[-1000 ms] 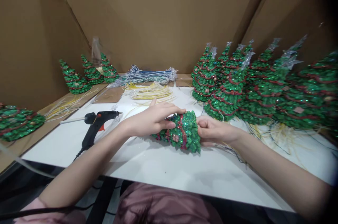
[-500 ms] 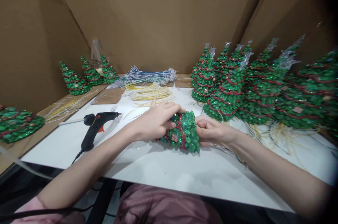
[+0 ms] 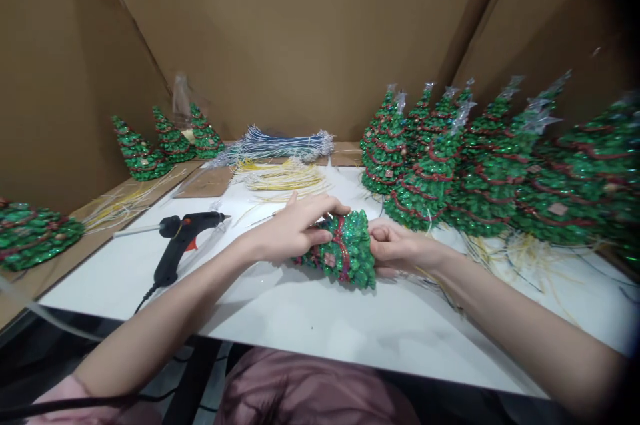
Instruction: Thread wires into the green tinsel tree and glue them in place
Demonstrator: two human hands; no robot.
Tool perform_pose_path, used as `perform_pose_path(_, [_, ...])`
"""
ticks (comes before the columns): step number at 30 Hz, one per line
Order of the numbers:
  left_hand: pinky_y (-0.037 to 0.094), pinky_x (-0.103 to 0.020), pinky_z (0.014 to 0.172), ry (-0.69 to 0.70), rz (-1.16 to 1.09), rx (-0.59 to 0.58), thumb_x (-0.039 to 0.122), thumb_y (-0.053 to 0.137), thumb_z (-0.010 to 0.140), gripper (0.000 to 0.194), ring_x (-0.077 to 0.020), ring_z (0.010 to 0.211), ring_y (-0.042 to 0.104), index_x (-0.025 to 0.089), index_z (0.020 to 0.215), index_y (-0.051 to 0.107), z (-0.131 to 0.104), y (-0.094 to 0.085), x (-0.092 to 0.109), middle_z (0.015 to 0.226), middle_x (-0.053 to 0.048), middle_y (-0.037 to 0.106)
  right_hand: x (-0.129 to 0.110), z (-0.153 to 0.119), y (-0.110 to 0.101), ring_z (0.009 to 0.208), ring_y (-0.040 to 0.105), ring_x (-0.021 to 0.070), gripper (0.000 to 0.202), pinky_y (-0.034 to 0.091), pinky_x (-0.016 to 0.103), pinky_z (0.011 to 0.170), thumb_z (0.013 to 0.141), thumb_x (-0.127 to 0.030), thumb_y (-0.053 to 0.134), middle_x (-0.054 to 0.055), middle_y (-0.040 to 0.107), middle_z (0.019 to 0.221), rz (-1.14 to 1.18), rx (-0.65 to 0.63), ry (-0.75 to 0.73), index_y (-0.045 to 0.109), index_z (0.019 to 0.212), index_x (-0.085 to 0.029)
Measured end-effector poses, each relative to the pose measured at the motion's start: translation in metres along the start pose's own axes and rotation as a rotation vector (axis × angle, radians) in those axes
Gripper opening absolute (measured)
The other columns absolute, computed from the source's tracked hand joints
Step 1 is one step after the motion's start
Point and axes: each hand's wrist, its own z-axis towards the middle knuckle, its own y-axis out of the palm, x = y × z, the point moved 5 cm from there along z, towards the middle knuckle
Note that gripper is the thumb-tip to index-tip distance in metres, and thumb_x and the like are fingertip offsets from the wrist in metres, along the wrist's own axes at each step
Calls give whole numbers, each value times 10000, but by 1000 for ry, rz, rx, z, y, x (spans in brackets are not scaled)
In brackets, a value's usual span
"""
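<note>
A small green Christmas tree figure (image 3: pixel 355 248) with red garlands lies on its side over the white tabletop, its base turned to the right. My left hand (image 3: pixel 295 228) is wrapped over its upper part, fingers on top and thumb on the near side. At the open base, my right hand (image 3: pixel 393 246) is closed with thumb and fingers pinched together. What it pinches is hidden by the fingers and the tree's rim. Thin wires (image 3: pixel 440 285) trail from beneath that hand to the right.
A black glue gun (image 3: pixel 183 245) lies left on the table. Behind are yellow wires (image 3: pixel 285 178) and a blue-white wire bundle (image 3: pixel 280 143). Several star-topped trees (image 3: pixel 425 175) crowd the right; other trees (image 3: pixel 143 151) stand back left. Cardboard walls (image 3: pixel 310 38) enclose the table.
Both hands keep their places on the tree, with only a slight shift of the fingers. The view has moved a little; nothing was let go.
</note>
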Motion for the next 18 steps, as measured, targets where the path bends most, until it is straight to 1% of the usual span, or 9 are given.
perform_pose_path(2, [344,-459,1025,50,-46,-6,258,538,856,331,-243,1150,505,206,1181,508,0,-3,-2,1259,-79,563,-2,0,0,353,356,19,456,251,158,334,660,-446,769,-84,408,491,-26,-18,2,422,629,-152])
perform_pose_path(3, [367,-425,1012,69,-70,-16,285,548,858,353,-234,1146,512,199,1199,510,-1,-5,-3,1260,-79,566,-2,0,-1,354,374,22,445,251,158,331,663,-451,765,-73,434,498,-35,-23,0,447,636,-142])
perform_pose_path(6, [383,-369,1012,80,-141,-38,322,550,872,419,-210,1172,508,200,1268,489,-2,-8,-5,1299,-74,548,-4,-1,-1,349,386,27,424,248,162,327,662,-447,767,-61,473,491,-40,-31,-14,496,649,-122])
perform_pose_path(8, [379,-357,1021,85,-182,-11,321,523,893,429,-196,1186,504,225,1307,466,-3,-11,-5,1338,-66,522,-4,-1,-1,342,378,29,424,249,167,330,658,-448,769,-67,472,478,-37,-30,-12,491,643,-128])
perform_pose_path(11, [382,-335,1016,127,-248,92,322,478,919,374,-179,1192,504,246,1284,501,-4,-17,-4,1328,-53,537,-3,-2,-2,338,375,27,459,255,169,339,652,-456,772,-75,456,472,-33,-16,4,432,612,-151])
perform_pose_path(13, [399,-317,987,138,-272,170,334,474,921,337,-173,1148,533,235,1234,551,-5,-20,-5,1237,-54,598,-2,-2,-3,338,377,27,470,246,170,336,652,-467,769,-77,451,476,-38,-15,12,417,614,-157])
perform_pose_path(14, [414,-308,957,133,-273,212,347,483,916,326,-170,1094,559,226,1205,575,-5,-21,-6,1164,-55,631,-2,-2,-4,338,380,29,468,240,171,334,652,-472,767,-77,451,478,-43,-18,14,422,623,-157])
perform_pose_path(16, [450,-281,848,101,-272,286,380,489,910,325,-150,907,606,207,1157,610,-6,-24,-9,942,-44,674,-1,-2,-5,336,380,30,466,231,172,330,652,-474,766,-82,438,473,-45,-19,15,422,632,-160])
perform_pose_path(18, [454,-258,725,52,-291,319,410,475,912,345,-121,686,586,194,1137,625,-6,-25,-13,693,-4,633,-1,-2,-5,337,375,28,466,235,172,329,655,-468,767,-87,423,466,-44,-20,5,417,628,-162])
